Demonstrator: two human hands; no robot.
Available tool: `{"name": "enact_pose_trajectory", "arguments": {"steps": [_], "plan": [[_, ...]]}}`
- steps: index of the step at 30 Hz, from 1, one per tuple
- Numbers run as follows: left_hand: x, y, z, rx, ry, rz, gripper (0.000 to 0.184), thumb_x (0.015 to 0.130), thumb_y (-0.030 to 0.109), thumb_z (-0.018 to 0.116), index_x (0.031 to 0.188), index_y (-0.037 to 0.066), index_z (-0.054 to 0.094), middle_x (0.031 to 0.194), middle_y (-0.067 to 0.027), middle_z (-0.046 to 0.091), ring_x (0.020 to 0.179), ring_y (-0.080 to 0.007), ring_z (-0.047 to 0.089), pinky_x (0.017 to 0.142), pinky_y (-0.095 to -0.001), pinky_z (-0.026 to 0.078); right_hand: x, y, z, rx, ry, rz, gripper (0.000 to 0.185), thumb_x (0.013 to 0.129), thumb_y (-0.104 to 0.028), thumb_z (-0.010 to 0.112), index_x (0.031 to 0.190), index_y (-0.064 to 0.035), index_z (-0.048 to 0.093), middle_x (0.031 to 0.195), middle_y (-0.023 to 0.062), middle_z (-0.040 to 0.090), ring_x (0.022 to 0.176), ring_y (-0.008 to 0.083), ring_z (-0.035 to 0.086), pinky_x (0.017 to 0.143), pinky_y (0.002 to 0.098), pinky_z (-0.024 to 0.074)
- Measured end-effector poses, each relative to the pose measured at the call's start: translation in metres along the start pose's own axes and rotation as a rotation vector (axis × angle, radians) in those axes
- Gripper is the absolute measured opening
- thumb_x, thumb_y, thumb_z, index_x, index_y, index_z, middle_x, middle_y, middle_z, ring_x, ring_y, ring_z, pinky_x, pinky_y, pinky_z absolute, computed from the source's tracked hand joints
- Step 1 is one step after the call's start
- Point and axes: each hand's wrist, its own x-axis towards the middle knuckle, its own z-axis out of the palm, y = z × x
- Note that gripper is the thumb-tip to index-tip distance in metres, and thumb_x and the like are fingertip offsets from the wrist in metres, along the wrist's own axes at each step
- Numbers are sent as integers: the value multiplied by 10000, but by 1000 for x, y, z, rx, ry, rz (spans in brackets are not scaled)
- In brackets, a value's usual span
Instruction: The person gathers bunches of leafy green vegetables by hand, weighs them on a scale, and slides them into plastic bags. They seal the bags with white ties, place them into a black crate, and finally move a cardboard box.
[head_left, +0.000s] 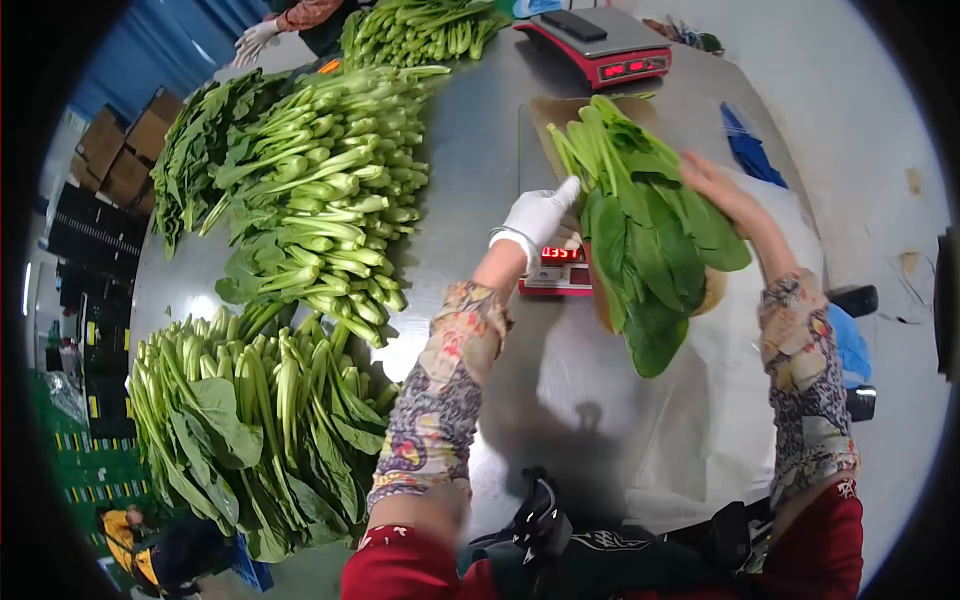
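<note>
Along the near edge of the desk (470, 150), our leafy greens pile (240, 420) is overhanging, so a knock from our left arm could be sending stalks to the floor. Our loose bunch of leafy greens (645, 215) is lying over the near scale (560, 291), between our hands; being untied and broad-leaved, it could be fanning apart or slipping sideways. Our left hand (535, 220), gloved, is touching its stem side, and our bare right hand (725, 190) is resting against its leaves, fingers extending close together, so their pressure could be skewing the weight. The dark lens rim is cutting off the desk's sides; the bunch is hiding most of the weighing plate; motion is blurring our right hand. We cannot tell whether our left fingers are clamping, and the display (560, 253) is partly showing.
</note>
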Motion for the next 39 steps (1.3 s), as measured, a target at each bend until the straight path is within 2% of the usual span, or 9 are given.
{"name": "enact_pose_trajectory", "arguments": {"steps": [3,8,13,17,20,22,26,34,39], "plan": [[8,-18,10,581,310,396,299,823,222,581,846,-71,635,728,-157,652,646,-230,626,619,-336,481,-27,-24,33,-165,11,-190,651,727,-128,624,1333,-37,403,1287,154,505,1177,217,480,981,294,360],[-118,-62,15,734,341,552,255,834,206,553,810,-28,652,663,-186,627,630,-248,639,622,-340,493,-124,-33,82,-215,-47,-314,460,769,-131,616,1202,-16,515,1165,149,588,1081,237,559,927,318,412],[-234,-180,16,297,291,116,236,871,110,567,998,-82,619,780,-106,659,622,-120,606,581,-237,499,-235,-37,152,34,-344,-128,429,871,-207,585,1220,19,480,1204,194,548,1111,270,539,909,327,423],[-291,-209,19,242,179,-122,211,870,78,555,1003,-78,606,839,-102,651,708,-134,607,622,-243,500,-337,-25,239,-536,-616,-96,930,757,-443,673,1434,-109,131,1411,364,58,1296,517,170,1046,487,270],[-306,-225,21,-307,78,-277,229,913,122,520,1059,-43,583,895,-156,652,742,-198,630,684,-293,518,-375,-14,269,-637,-271,-143,770,761,-124,627,1420,-143,229,1418,346,85,1272,487,267,990,469,345],[-304,-178,23,-257,-49,-379,201,916,142,533,996,-27,607,828,-128,654,714,-167,630,641,-283,525,-376,-18,234,-74,-242,22,721,742,-29,590,1397,-112,299,1407,291,242,1237,394,389,970,381,380],[-279,-164,42,-37,19,-16,200,917,152,535,890,-25,623,655,-52,612,536,-110,555,551,-231,492,-431,9,168,102,10,36,656,704,44,571,1326,-98,417,1248,202,508,1151,338,496,940,366,424],[-196,-239,200,896,-388,981,213,775,230,649,958,126,620,970,-70,615,838,-251,607,706,-343,502,-596,-3,52,-504,312,189,708,600,125,513,1284,-50,458,1358,249,368,1182,420,430,944,372,408],[-176,-225,235,1093,-393,824,126,819,230,580,863,140,656,801,-103,640,774,-284,619,676,-379,500,-649,18,45,-214,347,280,577,707,36,603,1264,-57,485,1346,220,408,1209,363,445,970,344,392]]}}
